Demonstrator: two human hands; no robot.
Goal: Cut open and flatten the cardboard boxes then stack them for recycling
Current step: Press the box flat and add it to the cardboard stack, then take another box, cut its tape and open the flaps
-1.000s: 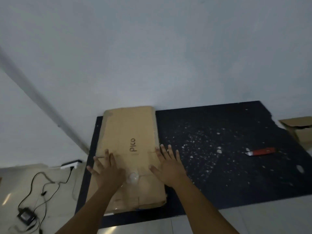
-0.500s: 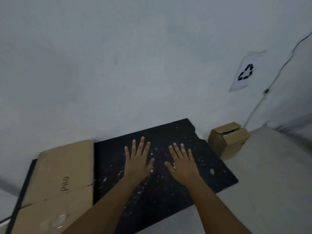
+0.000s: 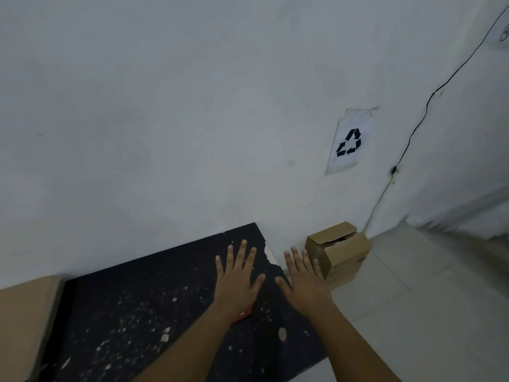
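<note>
At the far left edge lies a flattened cardboard sheet, flat on the floor with its right side resting on the black mat. The mat is speckled with pale scraps and its far right corner is torn, showing a light patch.

The left hand is stretched forward over the mat, palm down, forearm coming in from the bottom of the view. Its fingers are straight and spread, thumb angled out to the right, holding nothing. Just under its wrist a bit of a red object shows on the mat; it may be a cutter, though most of it is hidden by the arm.

The right hand is held level with the left, also palm down, fingers extended and fanned apart, empty, thumb pointing toward the other hand. It sits over the mat's torn corner, fingertips close to a small cardboard box.

This box stands upright on the tiled floor against the wall, just beside the mat, its top flaps partly lifted. Above it on the wall hangs a paper recycling sign, and a thin black cable runs down the wall to its right.
</note>
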